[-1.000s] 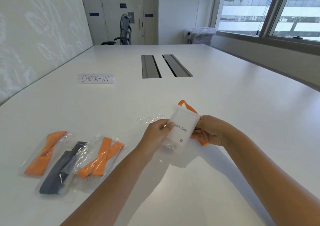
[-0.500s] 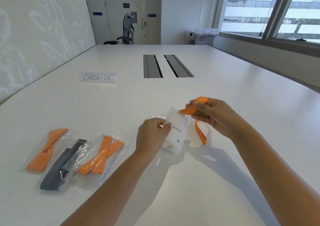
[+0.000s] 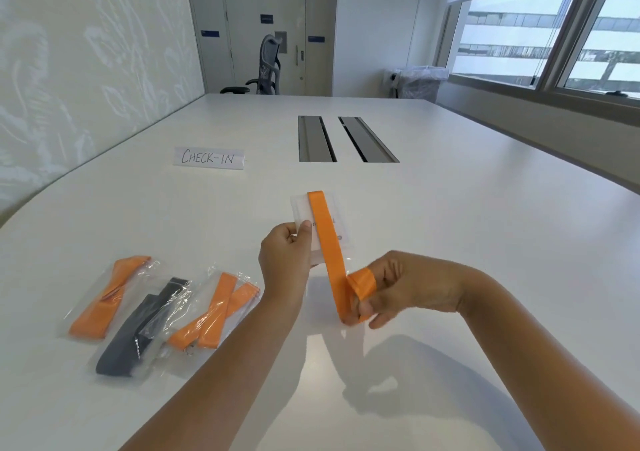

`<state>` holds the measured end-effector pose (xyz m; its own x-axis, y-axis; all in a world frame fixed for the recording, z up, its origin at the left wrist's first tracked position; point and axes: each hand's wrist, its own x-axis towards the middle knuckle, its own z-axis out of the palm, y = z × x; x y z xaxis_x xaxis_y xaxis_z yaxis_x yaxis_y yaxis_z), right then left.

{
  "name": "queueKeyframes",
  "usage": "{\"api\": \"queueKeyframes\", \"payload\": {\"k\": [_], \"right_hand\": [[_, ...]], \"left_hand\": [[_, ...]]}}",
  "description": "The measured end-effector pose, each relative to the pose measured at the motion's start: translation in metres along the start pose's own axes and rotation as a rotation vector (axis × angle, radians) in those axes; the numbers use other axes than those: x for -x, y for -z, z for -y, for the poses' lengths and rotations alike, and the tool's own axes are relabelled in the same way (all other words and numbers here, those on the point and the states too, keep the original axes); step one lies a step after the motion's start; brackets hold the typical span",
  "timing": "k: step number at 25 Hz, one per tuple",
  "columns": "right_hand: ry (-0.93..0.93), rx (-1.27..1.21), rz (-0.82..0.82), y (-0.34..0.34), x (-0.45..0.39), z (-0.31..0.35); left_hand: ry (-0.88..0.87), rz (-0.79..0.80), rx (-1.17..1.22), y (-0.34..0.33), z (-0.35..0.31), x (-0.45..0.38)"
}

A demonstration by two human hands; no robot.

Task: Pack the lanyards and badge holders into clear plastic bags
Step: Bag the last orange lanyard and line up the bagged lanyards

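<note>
White table (image 3: pixel 450 208): left hand (image 3: pixel 285 263) pinches badge holder (image 3: pixel 301 215), right hand (image 3: pixel 398 288) pinches orange lanyard (image 3: pixel 327 242).

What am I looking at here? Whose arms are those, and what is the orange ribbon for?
There is no machine here, just a person. The picture comes from a camera worn on their head, so you see their two arms reaching out as if they were yours.

The left hand pinches a clear badge holder with a name card inside. The right hand holds the orange ribbon, called a lanyard, folding it over the fingers.

On the white table, to the left, lie three packed bags: one with an orange lanyard, one with a dark lanyard, and another orange one. Farther back a paper sign says CHECK-IN.
</note>
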<state>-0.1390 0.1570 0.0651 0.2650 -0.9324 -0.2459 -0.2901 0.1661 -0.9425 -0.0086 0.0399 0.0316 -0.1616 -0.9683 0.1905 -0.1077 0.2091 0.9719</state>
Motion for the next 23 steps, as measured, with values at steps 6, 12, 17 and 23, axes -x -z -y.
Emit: {"api": "queueKeyframes", "payload": {"k": [6, 12, 17, 23], "right_hand": [[-0.246, 0.609, -0.023, 0.002, 0.003, -0.001], [-0.365, 1.032, -0.371, 0.019, 0.009, -0.004], [-0.115, 0.227, -0.613, 0.035, 0.011, -0.007], [-0.136, -0.562, -0.389, 0.014, -0.003, -0.003]], "left_hand": [[0.261, 0.227, 0.49, 0.002, -0.013, 0.008], [0.253, 0.522, 0.547, -0.007, -0.022, 0.026], [0.157, 0.569, 0.403, -0.012, -0.017, 0.031], [0.187, 0.556, 0.345, -0.013, -0.01, 0.03]]}}
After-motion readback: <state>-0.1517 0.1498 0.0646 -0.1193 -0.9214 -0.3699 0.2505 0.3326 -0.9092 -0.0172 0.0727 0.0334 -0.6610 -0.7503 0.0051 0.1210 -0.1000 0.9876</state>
